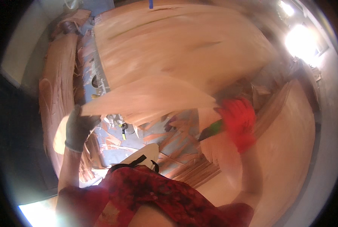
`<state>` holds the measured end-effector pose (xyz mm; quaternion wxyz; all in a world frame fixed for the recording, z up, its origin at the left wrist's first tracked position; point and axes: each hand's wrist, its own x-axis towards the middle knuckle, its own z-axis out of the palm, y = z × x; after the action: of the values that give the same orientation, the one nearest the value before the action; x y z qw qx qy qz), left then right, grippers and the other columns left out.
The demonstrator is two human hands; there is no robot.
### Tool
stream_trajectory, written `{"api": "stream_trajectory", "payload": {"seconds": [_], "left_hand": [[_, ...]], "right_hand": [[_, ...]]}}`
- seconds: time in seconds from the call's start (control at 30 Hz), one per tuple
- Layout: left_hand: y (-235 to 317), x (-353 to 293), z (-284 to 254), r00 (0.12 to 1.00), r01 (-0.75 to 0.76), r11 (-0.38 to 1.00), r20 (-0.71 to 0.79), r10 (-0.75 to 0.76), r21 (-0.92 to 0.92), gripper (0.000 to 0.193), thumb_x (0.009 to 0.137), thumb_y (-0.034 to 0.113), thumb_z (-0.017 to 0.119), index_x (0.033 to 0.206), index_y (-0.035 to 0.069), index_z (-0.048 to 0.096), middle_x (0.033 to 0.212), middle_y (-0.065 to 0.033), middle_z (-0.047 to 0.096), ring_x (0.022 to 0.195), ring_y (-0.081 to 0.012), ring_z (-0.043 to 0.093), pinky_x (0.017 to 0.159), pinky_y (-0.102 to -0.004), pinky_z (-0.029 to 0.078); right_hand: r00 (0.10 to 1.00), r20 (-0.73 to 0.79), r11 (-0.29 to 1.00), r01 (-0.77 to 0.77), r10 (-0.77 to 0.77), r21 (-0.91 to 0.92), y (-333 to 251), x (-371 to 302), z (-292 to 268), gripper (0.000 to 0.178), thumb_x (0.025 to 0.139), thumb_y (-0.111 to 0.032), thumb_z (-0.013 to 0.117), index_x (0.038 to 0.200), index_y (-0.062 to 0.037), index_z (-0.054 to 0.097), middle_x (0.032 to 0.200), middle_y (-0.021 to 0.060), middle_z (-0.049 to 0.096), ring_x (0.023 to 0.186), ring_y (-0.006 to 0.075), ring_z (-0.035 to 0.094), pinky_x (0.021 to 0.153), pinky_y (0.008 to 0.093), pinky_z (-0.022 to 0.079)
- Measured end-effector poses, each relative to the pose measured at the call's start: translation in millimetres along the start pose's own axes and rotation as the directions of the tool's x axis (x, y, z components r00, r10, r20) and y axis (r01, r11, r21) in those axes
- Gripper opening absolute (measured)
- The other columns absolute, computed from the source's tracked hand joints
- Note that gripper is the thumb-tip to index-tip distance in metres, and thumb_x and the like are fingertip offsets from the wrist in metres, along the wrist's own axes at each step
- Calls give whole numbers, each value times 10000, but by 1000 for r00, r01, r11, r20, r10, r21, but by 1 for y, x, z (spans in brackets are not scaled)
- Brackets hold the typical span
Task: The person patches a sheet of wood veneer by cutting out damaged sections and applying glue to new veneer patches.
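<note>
A thin reddish-tan sheet of wood veneer [150, 94] is stretched between my two hands, bowed upward in the middle with a ragged near edge. My left hand [79, 130], in a grey glove, is closed on its left end. My right hand [239, 123], in a red glove and blurred by motion, is closed at its right end. Below the red glove's fingers juts a flat tool [213, 129], green toward the hand and dark at the tip; its exact kind is unclear. Beyond the held piece lies a broad pile of veneer sheets [184, 45].
Long veneer strips are stacked at the left [59, 72]. More large sheets [290, 143] curve along the right. Torn veneer scraps [176, 143] litter the floor near my body. A small black-and-yellow object [124, 130] lies among them. A bright lamp [301, 41] glares at the upper right.
</note>
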<state>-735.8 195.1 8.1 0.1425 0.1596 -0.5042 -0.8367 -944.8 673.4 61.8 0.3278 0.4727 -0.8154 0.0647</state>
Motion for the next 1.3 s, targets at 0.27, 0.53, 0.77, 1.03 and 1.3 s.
{"api": "stream_trajectory", "payload": {"seconds": [0.27,0.53,0.77,1.03,1.3], "left_hand": [[-35,195,157,994,-22,998,104,16,56,458,1064,348,440,1374,16,493,1149,-293,675,935,-397,717,875,-454,588],[-49,442,301,889,-79,996,450,85,-33,372,1073,348,436,1318,91,548,1293,-279,621,1082,-371,679,968,-453,549],[-36,447,392,806,-590,699,337,486,404,450,1086,303,404,1388,-21,478,1321,-305,588,1144,-378,655,1058,-445,499],[-245,423,287,907,-166,974,-412,89,-156,306,1008,255,574,1243,60,600,983,-248,716,933,-441,708,908,-568,575],[-333,467,292,745,-43,935,-635,-204,-351,227,957,228,672,1131,85,653,1020,-150,710,897,-415,714,873,-548,602]], "right_hand": [[974,213,990,-95,71,102,236,20,54,309,752,-48,670,1047,-121,719,1177,74,688,1056,318,636,916,425,513],[962,229,978,-176,147,109,525,110,130,476,780,70,568,1194,-126,697,1269,116,656,1174,325,604,1030,419,465],[996,28,924,87,-82,-373,589,134,90,462,784,1,638,1217,-151,688,1325,60,637,1218,283,586,1093,456,411],[991,-17,975,137,-136,176,586,54,346,303,877,-185,690,1179,-151,691,1231,10,654,1195,254,557,1042,493,410],[906,241,863,208,-347,460,644,26,505,286,896,-126,590,1156,-182,694,1464,36,537,1366,282,456,1099,498,362]]}}
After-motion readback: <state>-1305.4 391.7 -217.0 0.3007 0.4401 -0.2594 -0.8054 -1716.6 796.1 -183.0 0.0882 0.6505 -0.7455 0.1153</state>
